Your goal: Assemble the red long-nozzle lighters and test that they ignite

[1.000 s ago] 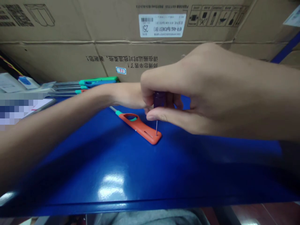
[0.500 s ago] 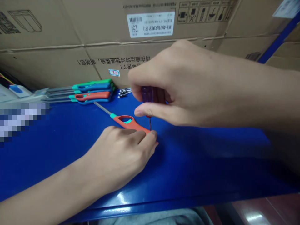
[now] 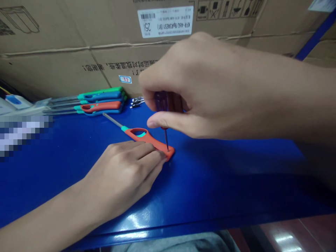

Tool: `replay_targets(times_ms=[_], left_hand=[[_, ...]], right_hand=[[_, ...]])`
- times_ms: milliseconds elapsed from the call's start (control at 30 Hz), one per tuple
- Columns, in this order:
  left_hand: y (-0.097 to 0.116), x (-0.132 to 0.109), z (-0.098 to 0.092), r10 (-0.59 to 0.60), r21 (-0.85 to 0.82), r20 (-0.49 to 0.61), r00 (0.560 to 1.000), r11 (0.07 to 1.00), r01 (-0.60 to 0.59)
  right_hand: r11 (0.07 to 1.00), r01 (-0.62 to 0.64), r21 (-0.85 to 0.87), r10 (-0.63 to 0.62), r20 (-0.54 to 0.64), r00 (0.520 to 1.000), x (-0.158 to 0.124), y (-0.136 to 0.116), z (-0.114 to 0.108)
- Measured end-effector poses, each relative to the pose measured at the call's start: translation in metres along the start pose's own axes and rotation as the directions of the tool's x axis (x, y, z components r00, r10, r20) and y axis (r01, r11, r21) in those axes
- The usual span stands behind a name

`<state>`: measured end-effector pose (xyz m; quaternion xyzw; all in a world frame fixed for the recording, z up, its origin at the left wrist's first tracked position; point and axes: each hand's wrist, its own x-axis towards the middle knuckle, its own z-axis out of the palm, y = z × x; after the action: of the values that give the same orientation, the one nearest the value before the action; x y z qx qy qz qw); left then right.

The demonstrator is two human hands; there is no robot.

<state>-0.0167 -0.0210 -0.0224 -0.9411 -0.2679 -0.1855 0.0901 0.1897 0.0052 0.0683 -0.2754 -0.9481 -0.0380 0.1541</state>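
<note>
Box (image 3: 110, 31) stands behind the table (image 3: 210, 189), its printing upside down from where I stand. White label (image 3: 166, 21): "KFR-46G/BpR3AES1 (B1)", a large "25", a barcode; the smaller lines are too fine to read. Row of pictograms (image 3: 228, 9) to the right of it. Below, two lines of Chinese, partly behind the right hand (image 3: 194, 91); the longer one ends "谢谢您!" Small blue-bordered sticker (image 3: 125, 79), red "33".

Right arm comes in level from the right, wrist raised, back of the hand up. Fingers curled closed around the purple handle of a screwdriver (image 3: 161, 99), thumb laid along the near side. Shaft nearly upright, tip at the screw hole by the butt of the orange lighter (image 3: 151, 140).

Lighter lies on the table in front of the person, slanting, its metal tube pointing away to the left. Left arm reaches up from lower left. Left hand (image 3: 133, 168) knuckles up, fingers bent and close together, over the lighter's near edge beside the tip; thumb hidden, so I cannot tell if it pinches or only presses.

Beyond, more lighters (image 3: 101, 106), stacked: green, blue, orange.
</note>
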Motion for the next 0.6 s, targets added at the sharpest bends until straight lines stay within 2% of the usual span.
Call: replay_targets(times_ms=[100,200,300,467,600], left_hand=[[-0.001,0.000,0.000,-0.075,-0.080,0.057,0.996,0.994,0.079],[-0.001,0.004,-0.001,-0.181,-0.198,0.167,0.969,0.957,0.213],[-0.001,0.008,-0.002,-0.235,-0.256,0.233,0.944,0.921,0.293],[-0.008,0.013,-0.003,-0.290,-0.223,0.311,0.905,0.904,0.366],[-0.016,0.017,-0.002,-0.259,-0.241,0.355,0.899,0.903,0.355]], right_hand=[[0.999,-0.008,-0.036,0.008,-0.014,1.000,-0.001,-0.001,-0.001],[0.997,-0.030,-0.065,0.030,-0.013,0.999,-0.002,-0.002,-0.002],[0.996,-0.057,-0.070,0.056,-0.013,0.998,-0.002,-0.001,-0.002],[0.989,-0.026,-0.147,0.023,-0.026,0.999,-0.001,0.000,-0.002],[0.991,-0.044,-0.128,0.042,-0.019,0.999,-0.001,-0.001,-0.003]])
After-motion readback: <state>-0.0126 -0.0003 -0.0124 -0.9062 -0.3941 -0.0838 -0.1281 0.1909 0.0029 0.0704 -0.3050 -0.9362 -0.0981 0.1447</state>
